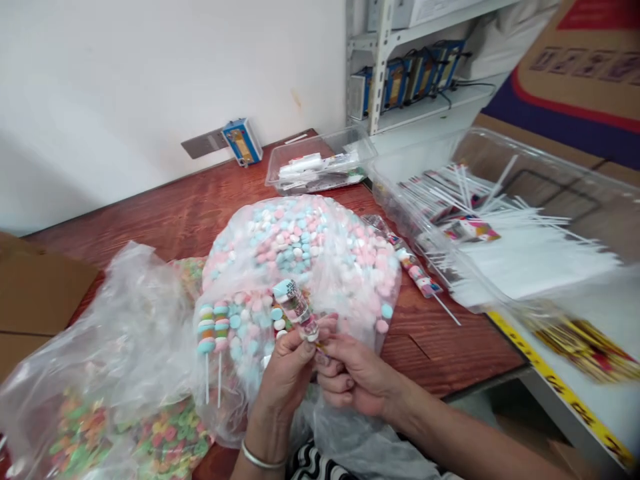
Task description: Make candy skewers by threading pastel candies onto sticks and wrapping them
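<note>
A marshmallow candy skewer in a clear printed wrapper stands tilted between my hands. My left hand is closed around its lower end, thumb against the gathered wrapper. My right hand meets it there, its fingers pinching a thin gold twist tie at the wrapper's neck; most of the tie is hidden. Behind the hands lies a big clear bag of pink, blue and white candies. Two unwrapped candy skewers with white sticks rest on the bag's left part.
A bag of colourful ring candies lies at left. One wrapped skewer lies right of the marshmallow bag. A clear bin holds white sticks; gold twist ties lie nearer. A smaller bin stands behind. Cardboard boxes flank the table.
</note>
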{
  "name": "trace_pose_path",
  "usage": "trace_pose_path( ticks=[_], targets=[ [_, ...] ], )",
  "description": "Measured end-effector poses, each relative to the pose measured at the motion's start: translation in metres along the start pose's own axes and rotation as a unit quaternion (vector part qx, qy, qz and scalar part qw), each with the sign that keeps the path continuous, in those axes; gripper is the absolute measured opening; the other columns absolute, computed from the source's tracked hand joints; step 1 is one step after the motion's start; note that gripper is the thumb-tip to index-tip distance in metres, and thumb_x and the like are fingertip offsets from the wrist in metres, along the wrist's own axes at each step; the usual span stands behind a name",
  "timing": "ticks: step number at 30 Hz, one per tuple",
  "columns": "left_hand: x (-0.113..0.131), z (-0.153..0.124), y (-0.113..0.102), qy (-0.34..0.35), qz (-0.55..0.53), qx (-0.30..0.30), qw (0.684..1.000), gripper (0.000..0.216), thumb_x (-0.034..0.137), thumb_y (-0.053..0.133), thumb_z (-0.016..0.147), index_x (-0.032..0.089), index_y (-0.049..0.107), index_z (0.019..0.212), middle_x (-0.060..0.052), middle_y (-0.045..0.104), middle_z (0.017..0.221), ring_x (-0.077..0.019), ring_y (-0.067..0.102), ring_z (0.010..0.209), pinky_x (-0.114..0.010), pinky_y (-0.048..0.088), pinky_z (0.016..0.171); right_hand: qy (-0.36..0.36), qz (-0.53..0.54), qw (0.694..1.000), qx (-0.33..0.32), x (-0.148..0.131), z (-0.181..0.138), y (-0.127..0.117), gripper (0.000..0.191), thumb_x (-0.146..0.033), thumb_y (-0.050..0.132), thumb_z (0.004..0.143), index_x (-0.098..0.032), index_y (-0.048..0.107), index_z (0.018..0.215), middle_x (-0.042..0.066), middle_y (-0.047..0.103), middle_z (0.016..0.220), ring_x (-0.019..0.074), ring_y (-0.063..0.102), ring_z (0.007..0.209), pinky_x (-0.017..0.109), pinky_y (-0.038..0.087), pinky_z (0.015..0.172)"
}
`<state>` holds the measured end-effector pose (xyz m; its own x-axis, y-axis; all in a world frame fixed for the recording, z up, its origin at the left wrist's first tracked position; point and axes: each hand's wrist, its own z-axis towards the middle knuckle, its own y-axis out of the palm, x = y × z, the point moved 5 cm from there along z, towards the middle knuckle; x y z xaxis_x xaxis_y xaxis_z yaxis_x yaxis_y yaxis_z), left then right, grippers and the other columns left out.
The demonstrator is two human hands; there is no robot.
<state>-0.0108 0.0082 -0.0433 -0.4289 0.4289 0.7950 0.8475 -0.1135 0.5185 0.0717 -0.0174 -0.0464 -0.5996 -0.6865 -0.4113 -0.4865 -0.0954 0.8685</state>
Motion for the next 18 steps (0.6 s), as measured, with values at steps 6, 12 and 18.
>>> trace_pose_path(
  ticks=[6,12,18],
  targets=[
    [0.01,-0.001,-0.003,0.062,0.018,0.069,0.995,0.022,0.035,0.088,0.061,0.019,0.074,0.067,-0.006,0.074,0.083,-0.0262,0.067,0.102,-0.041,0.05,0.097,-0.164,-0.406,0.892,0.11,-0.034,-0.037,-0.008,0.03,-0.044,0.049,0.095,-0.02,0.057,0.08,-0.003,0.053,0.068,0.0119,0.051,0.06,0.026,0.043,0.061],
    [0.033,0.0,-0.017,0.153,0.032,0.13,0.979,0.02,0.03,0.088,0.062,0.019,0.075,0.074,-0.001,0.073,0.079,-0.0185,0.07,0.084,-0.037,0.056,0.089,-0.203,-0.764,0.409,0.456,-0.057,-0.129,-0.068,0.017,-0.028,0.051,0.095,-0.017,0.063,0.102,0.011,0.065,0.102,0.0264,0.057,0.094,0.037,0.04,0.08],
    [0.025,-0.002,-0.013,0.145,0.047,0.127,0.98,0.022,0.032,0.087,0.064,0.019,0.075,0.076,-0.003,0.074,0.078,-0.0131,0.067,0.069,-0.029,0.058,0.075,-0.169,-0.797,0.338,0.472,-0.046,-0.135,-0.091,0.021,-0.018,0.045,0.096,-0.019,0.059,0.08,0.008,0.064,0.082,0.0235,0.056,0.079,0.035,0.035,0.072]
  ],
)
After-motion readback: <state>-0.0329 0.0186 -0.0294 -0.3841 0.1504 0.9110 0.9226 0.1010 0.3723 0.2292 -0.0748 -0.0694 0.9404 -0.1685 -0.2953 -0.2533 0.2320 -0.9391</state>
